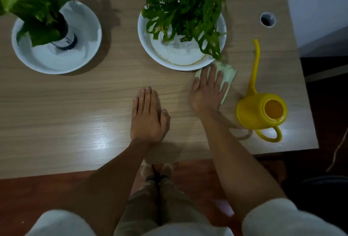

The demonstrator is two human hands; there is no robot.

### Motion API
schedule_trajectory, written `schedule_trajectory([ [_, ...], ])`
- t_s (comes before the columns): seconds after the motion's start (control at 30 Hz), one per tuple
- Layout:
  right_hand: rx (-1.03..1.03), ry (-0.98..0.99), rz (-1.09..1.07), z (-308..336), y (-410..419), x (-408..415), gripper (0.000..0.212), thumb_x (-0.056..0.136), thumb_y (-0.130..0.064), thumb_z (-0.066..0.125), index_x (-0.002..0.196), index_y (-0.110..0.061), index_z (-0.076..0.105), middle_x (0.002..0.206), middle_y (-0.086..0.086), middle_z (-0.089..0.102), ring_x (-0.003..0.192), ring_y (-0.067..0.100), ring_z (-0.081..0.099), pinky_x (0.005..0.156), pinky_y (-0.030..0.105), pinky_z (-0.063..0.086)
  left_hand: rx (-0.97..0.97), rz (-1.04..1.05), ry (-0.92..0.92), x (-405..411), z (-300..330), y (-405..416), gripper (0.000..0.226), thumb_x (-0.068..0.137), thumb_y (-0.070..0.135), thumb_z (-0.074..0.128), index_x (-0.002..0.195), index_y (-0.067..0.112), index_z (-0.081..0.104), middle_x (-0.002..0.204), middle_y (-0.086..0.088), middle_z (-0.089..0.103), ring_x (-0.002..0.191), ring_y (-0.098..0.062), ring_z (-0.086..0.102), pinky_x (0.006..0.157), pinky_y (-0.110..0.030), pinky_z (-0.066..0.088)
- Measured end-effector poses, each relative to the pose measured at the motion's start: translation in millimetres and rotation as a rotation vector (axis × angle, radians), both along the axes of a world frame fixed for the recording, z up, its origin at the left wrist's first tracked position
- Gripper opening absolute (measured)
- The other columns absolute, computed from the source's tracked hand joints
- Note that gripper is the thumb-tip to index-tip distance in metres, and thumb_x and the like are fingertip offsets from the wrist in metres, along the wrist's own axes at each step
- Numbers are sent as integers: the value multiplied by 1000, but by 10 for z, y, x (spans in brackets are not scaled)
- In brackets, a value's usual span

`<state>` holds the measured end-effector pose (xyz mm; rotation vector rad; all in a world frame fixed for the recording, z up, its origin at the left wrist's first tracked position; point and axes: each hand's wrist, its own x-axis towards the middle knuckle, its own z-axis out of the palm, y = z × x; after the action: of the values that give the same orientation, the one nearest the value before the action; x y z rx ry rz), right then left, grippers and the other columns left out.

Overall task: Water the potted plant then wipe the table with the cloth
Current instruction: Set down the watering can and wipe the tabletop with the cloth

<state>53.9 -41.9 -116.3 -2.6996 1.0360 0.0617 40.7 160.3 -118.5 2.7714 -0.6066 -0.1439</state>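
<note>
A pale green cloth (228, 74) lies on the wooden table (75, 115) just in front of the middle plant's white bowl (145, 43). My right hand (208, 89) presses flat on the cloth with fingers spread and straight. My left hand (147, 116) rests flat on the bare table, fingers together. The leafy potted plant (184, 7) stands in that bowl. A yellow watering can (261, 111) with a long thin spout sits upright to the right of my right hand, apart from it.
A second plant in a dark pot (65, 36) stands in another white bowl (84, 51) at the back left. A round cable hole (267, 20) is at the table's back right corner. The table's right edge lies just past the can.
</note>
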Motion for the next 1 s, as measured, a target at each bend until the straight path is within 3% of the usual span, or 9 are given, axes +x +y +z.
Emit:
schedule_trajectory([
  [0.13,25,-2,67,9,397,-153,59,108,-42,18,165,-27,13,173,0,5,160,26,-1,127,54,-3,-15,-12,15,4,-7,0,67,105,34,34,162,2,19,172,-16,13,162,-26,3,130,-49,9],
  [0.27,8,-23,214,-44,711,-238,58,108,-43,19,164,-30,14,173,-3,10,160,23,2,128,52,2,-107,-14,54,22,2,39,65,105,33,26,162,2,21,172,-15,15,161,-25,7,130,-48,9],
  [0.4,-7,-99,473,-60,853,-336,54,109,-36,26,161,-23,32,169,-1,27,158,23,16,127,48,14,-383,29,169,16,95,178,61,106,28,29,162,3,23,171,-14,19,161,-22,10,131,-42,6],
  [0.53,144,-193,636,23,1028,-359,52,107,-30,27,150,-16,52,157,0,49,152,17,35,125,40,21,-418,116,216,58,154,545,63,106,31,27,161,2,25,170,-15,23,160,-22,15,130,-46,12],
  [0.63,557,-200,510,336,1145,-325,43,111,-23,35,148,-11,53,154,6,52,147,18,40,123,32,24,-433,159,237,140,251,808,64,104,35,28,160,2,30,168,-13,29,158,-19,20,129,-40,17],
  [0.73,1083,-208,77,696,1217,-276,38,108,-20,44,138,-5,62,132,10,66,121,18,58,101,25,41,-595,259,336,210,529,958,55,104,23,42,154,3,41,148,9,51,136,-3,45,116,-21,31],
  [0.83,1672,-138,-401,926,1190,-305,39,102,-30,49,123,-7,72,106,9,77,95,23,72,87,31,54,-765,413,670,407,676,1050,53,98,23,56,149,8,51,150,-4,56,127,-10,54,111,-29,40],
  [0.93,1875,-78,-415,1122,1113,-399,42,99,-35,48,116,-8,76,120,14,73,108,30,70,104,41,48,-874,388,1051,523,881,1101,38,93,32,62,122,10,73,122,-10,74,107,-22,67,94,-34,50],
  [1.0,1895,-72,-381,1226,1084,-465,42,98,-36,50,118,-8,75,127,15,70,112,31,68,107,44,47,-910,315,1279,495,1062,1120,41,93,41,65,123,15,74,122,-7,75,113,-26,69,100,-37,51],
])
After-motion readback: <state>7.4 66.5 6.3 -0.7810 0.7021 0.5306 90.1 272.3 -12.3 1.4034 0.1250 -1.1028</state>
